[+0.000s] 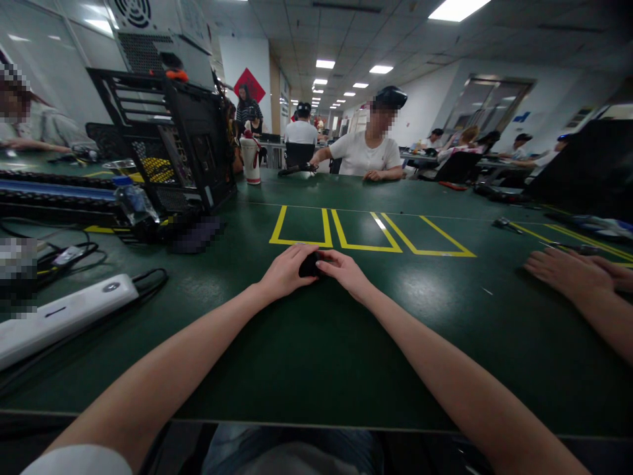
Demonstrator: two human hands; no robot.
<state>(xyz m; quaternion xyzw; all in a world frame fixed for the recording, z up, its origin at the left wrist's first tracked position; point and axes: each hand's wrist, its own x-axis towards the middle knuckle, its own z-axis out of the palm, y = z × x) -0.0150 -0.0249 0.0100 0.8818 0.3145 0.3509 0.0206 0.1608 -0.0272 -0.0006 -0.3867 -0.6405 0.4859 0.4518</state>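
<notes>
Both my hands meet at the middle of the green table point(316, 343), just in front of the yellow marked boxes point(366, 231). Between them sits a small black object point(309, 266), mostly hidden by the fingers. My left hand point(285, 272) curls around its left side. My right hand point(345, 271) pinches its right side with thumb and fingertips. What the black object is I cannot make out.
A black open computer case point(168, 138) stands at the back left beside cables and a white power strip point(64, 316). A white cup point(251, 161) stands behind it. Another person's hands point(573, 270) rest at the right edge. Someone in white sits across the table point(368, 155).
</notes>
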